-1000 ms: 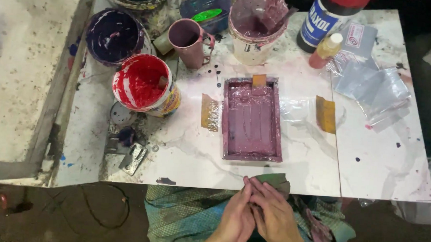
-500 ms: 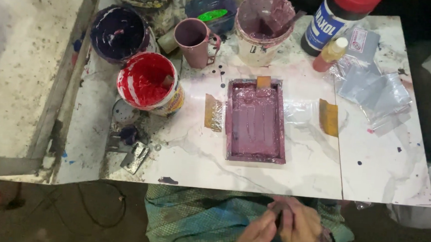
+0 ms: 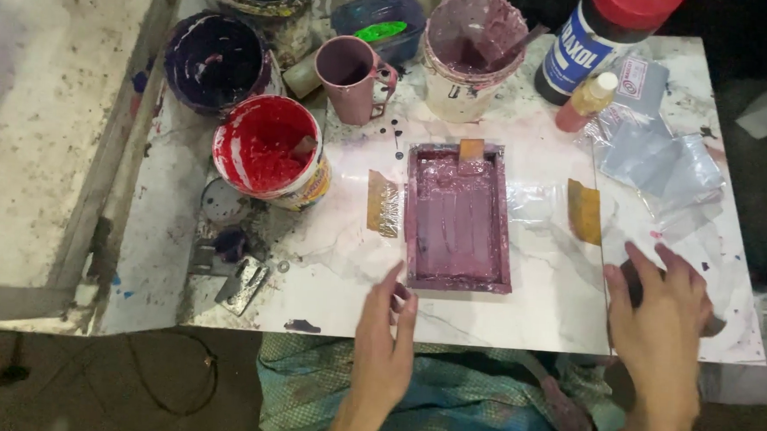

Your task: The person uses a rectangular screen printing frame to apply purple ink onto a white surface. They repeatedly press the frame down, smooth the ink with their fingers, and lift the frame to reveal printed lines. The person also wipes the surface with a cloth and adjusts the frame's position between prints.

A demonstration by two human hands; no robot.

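A rectangular tray point(image 3: 458, 219) coated in purple paint lies in the middle of the white table point(image 3: 328, 265). My left hand point(image 3: 383, 334) is at the table's near edge, fingers apart, its fingertips just short of the tray's near left corner. My right hand point(image 3: 660, 322) lies flat on the table to the right of the tray, fingers spread over a dark patch, holding nothing that I can see.
Along the far edge stand a red paint bucket point(image 3: 267, 148), a dark purple bucket point(image 3: 217, 58), a mauve mug point(image 3: 353, 76), a mauve bucket point(image 3: 474, 54), a large bottle with a red cap point(image 3: 598, 39) and a small orange bottle point(image 3: 587, 102). Clear plastic bags point(image 3: 662, 160) lie at right.
My hands were joined together in my lap below the table. They have separated and moved up onto the table, the left towards the tray, the right out to the right side.
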